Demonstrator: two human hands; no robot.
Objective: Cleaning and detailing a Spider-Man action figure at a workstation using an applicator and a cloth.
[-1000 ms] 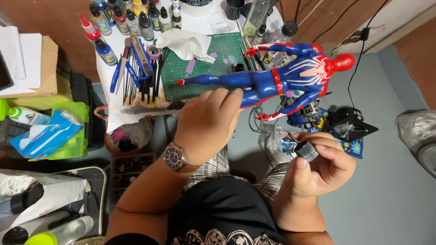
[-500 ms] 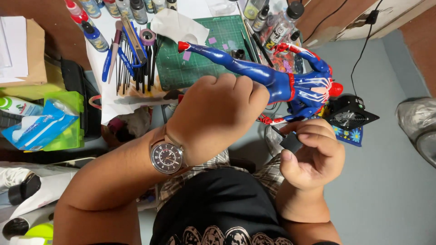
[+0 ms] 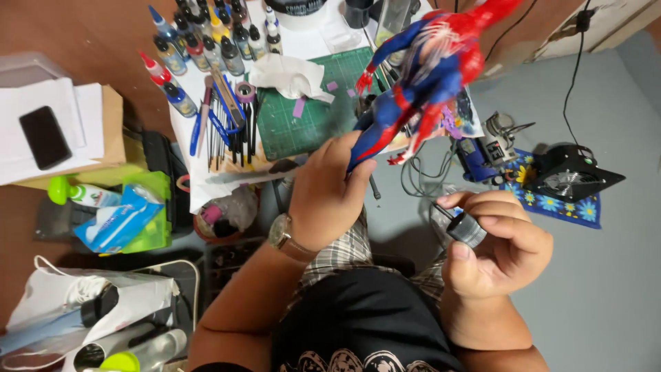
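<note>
My left hand (image 3: 329,194), with a watch on its wrist, grips the legs of a red and blue action figure (image 3: 425,76). The figure is tilted up and away over the table edge, its head near the top of the view. My right hand (image 3: 497,248) is lower right, over my lap, fingers closed round a small grey and black cylinder (image 3: 465,230). A green cutting mat (image 3: 311,117) lies on the table behind the figure.
Several dropper paint bottles (image 3: 206,41), brushes and pens (image 3: 231,127) sit left of the mat. A crumpled tissue (image 3: 289,74) lies on it. A phone (image 3: 44,136) rests on papers at left. A black fan (image 3: 575,176) and cables are on the grey floor at right.
My left hand has swung the figure from lying level to pointing up and away. My right hand has stayed low and holds the small cylinder throughout.
</note>
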